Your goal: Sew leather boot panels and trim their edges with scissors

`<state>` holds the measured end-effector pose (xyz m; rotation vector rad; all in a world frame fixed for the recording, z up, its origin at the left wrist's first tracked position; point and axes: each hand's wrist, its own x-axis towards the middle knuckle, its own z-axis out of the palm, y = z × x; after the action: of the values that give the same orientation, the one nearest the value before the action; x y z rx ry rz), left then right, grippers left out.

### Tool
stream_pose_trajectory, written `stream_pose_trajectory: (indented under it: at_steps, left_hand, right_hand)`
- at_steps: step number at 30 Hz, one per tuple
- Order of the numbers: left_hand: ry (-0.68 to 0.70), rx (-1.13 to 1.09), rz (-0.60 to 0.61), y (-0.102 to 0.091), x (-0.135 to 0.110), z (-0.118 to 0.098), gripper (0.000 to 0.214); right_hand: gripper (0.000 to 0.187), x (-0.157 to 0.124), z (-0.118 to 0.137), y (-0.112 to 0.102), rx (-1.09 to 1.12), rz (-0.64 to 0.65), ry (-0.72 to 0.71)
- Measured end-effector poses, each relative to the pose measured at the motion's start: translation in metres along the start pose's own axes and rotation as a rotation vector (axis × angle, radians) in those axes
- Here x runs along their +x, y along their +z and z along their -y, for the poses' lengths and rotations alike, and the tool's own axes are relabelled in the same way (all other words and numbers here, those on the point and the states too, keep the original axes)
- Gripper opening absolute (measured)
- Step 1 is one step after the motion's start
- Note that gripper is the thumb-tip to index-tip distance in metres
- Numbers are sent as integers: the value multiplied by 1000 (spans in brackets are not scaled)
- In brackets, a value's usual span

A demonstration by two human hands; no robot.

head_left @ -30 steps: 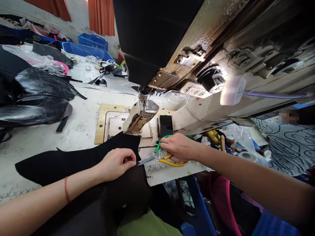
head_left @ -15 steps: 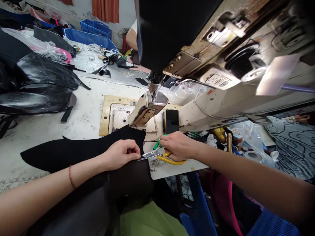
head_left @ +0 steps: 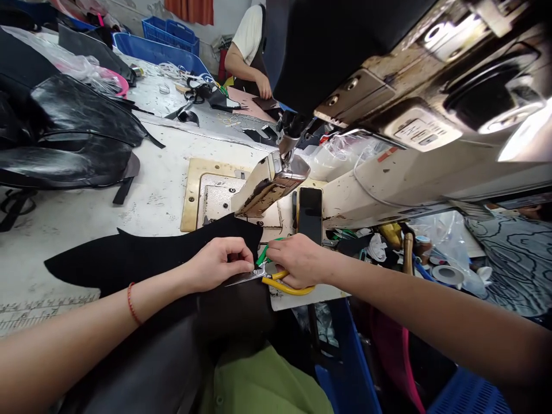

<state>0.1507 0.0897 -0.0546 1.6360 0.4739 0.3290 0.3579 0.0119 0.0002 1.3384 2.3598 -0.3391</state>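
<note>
My left hand [head_left: 219, 263] pinches the edge of a black fabric piece [head_left: 150, 257] that lies on the white table. The fabric runs from the left of the table to the foot of the sewing machine's post [head_left: 267, 184]. In my right hand [head_left: 297, 260] is a pair of scissors [head_left: 287, 286] with yellow and green handles. Their blades point left and lie just under my left fingertips, against the fabric edge. A darker brown-black piece [head_left: 235, 315] hangs over the table's front edge below the blades.
The machine head [head_left: 366, 86] overhangs at upper right. A phone [head_left: 310, 213] lies beside the post. A shiny black bag [head_left: 81, 132] sits at left. Across the table is another person's hand [head_left: 263, 85]. Tape and tools crowd the right, above blue crates [head_left: 470, 385].
The scissors have moved left, so their blades now reach under my left fingers. The view has shifted, and the other person's arm and hand have come into sight.
</note>
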Motion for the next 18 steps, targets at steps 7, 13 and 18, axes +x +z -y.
stream_pose_trajectory:
  at_steps: [7, 13, 18]
  left_hand:
    - [47, -115, -42, -5, -3, 1, 12]
    - [56, -233, -61, -7, -3, 1, 14]
    - [33, -347, -77, -8, -4, 4, 18]
  right_hand:
    - [18, 15, 10, -1, -1, 33, -34]
    - [23, 19, 17, -4, -28, 88, -6]
    - [18, 18, 20, -14, -66, 142, -14]
